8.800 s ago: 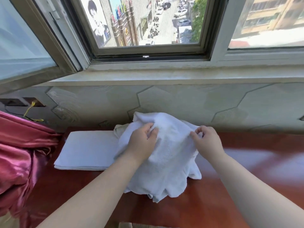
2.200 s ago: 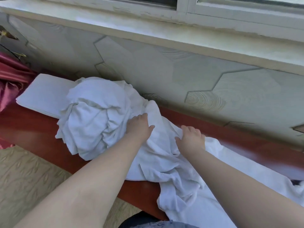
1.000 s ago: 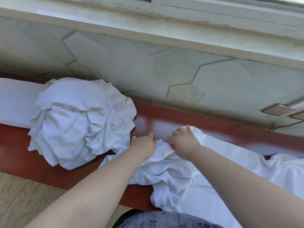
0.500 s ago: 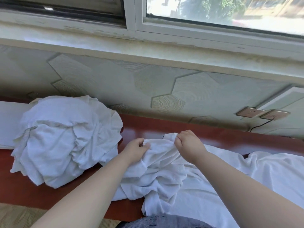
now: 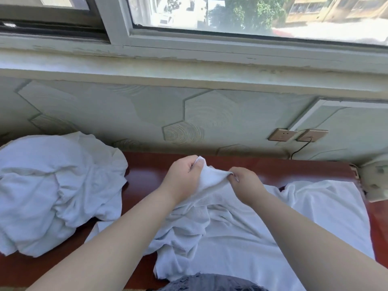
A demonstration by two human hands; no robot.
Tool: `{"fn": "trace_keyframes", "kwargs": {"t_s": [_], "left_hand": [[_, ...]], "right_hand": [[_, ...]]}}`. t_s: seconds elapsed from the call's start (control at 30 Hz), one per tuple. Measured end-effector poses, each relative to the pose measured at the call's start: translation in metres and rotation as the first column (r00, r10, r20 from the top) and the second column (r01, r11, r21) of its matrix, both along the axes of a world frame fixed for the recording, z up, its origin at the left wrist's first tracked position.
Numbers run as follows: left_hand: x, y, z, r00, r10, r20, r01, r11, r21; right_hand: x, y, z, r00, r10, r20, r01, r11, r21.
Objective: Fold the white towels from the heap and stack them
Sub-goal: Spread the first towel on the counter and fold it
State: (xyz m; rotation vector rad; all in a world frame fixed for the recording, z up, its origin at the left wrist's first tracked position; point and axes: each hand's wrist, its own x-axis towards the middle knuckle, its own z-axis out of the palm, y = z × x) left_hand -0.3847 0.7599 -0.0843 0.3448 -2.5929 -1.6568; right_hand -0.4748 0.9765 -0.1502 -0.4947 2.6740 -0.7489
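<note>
A crumpled heap of white towels [image 5: 52,192] lies on the left of the red-brown table [image 5: 147,166]. One white towel [image 5: 241,232] is spread loosely across the table's middle and right, hanging over the near edge. My left hand [image 5: 184,177] and my right hand [image 5: 245,183] each pinch the towel's far edge, close together and lifted a little off the table. The folded stack is out of view.
A tiled wall with two brass sockets [image 5: 298,135] and a dark cable [image 5: 300,150] rises behind the table. The window sill [image 5: 189,66] runs above it. A white object [image 5: 373,181] sits at the table's right end.
Both hands have raised the pinched towel edge higher and drawn it taut between them. The view has tilted up and shifted right, showing more window.
</note>
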Motion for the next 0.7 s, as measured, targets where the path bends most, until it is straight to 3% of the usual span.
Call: {"fn": "trace_keyframes", "kwargs": {"t_s": [0.13,0.3,0.47,0.7], "left_hand": [[-0.010,0.073,0.009,0.997,-0.067,0.036,0.062,0.991,0.118],[-0.024,0.172,0.006,0.984,-0.101,0.150,0.085,0.991,0.108],[-0.046,0.279,-0.001,0.963,-0.089,0.256,0.052,0.988,0.147],[-0.098,0.395,-0.024,0.939,-0.101,0.328,0.029,0.975,0.219]], "right_hand": [[-0.019,0.053,0.000,0.973,-0.123,0.193,0.147,0.982,-0.116],[-0.035,0.159,-0.017,0.947,-0.212,0.241,0.228,0.973,-0.042],[-0.058,0.277,-0.030,0.940,-0.274,0.204,0.254,0.960,0.119],[-0.103,0.384,-0.050,0.892,-0.442,0.090,0.420,0.887,0.191]]}}
